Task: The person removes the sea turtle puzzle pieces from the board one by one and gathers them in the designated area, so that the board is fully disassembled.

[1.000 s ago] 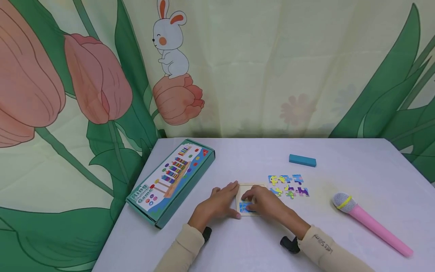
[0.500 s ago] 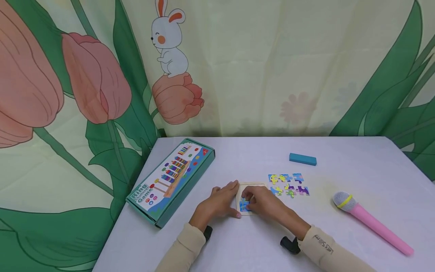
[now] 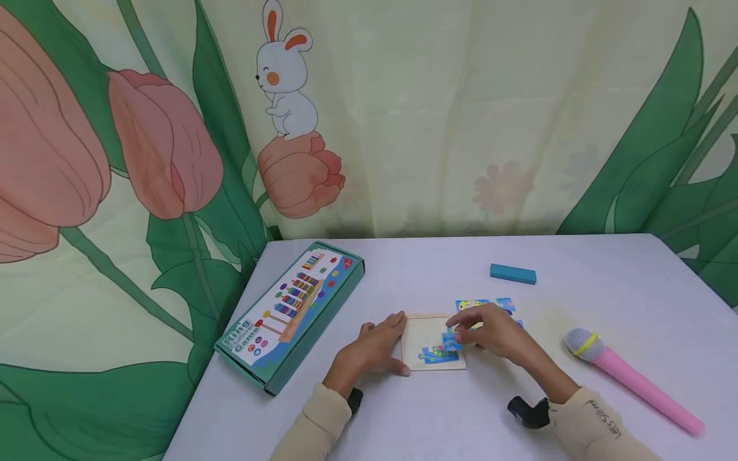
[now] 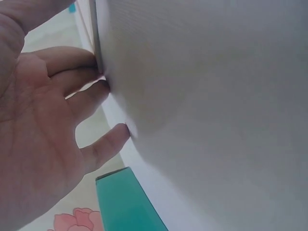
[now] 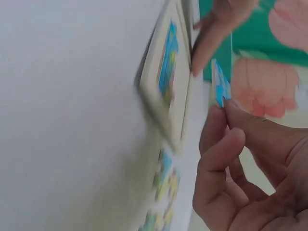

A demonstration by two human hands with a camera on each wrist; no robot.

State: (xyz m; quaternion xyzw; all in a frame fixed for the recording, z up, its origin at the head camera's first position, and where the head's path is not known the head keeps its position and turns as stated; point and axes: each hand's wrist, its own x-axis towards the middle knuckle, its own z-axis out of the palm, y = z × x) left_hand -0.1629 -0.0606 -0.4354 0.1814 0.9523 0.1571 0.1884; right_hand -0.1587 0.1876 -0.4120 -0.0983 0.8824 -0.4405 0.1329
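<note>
A shallow wooden puzzle tray (image 3: pixel 419 330) lies on the table with joined blue jigsaw pieces (image 3: pixel 438 355) in its lower right part. My left hand (image 3: pixel 371 352) rests on the table against the tray's left edge; its fingers (image 4: pixel 89 100) look fairly straight in the left wrist view. Between thumb and fingertips, my right hand (image 3: pixel 496 330) pinches a blue puzzle piece (image 3: pixel 451 342) over the tray's right side. That piece (image 5: pixel 221 85) stands on edge and clear of the tray in the right wrist view. The right hand partly covers loose puzzle pieces (image 3: pixel 505 303) behind it.
A green ring game box (image 3: pixel 291 314) lies at the left. At the back right is a blue block (image 3: pixel 512 273). Further right lies a pink toy microphone (image 3: pixel 640 384). A printed curtain (image 3: pixel 421 128) hangs behind the white table (image 3: pixel 392 422).
My right hand has moved from over the tray's lower left to its right side, pinching a blue piece. The tray's lower left corner is now bare. The left hand stays put.
</note>
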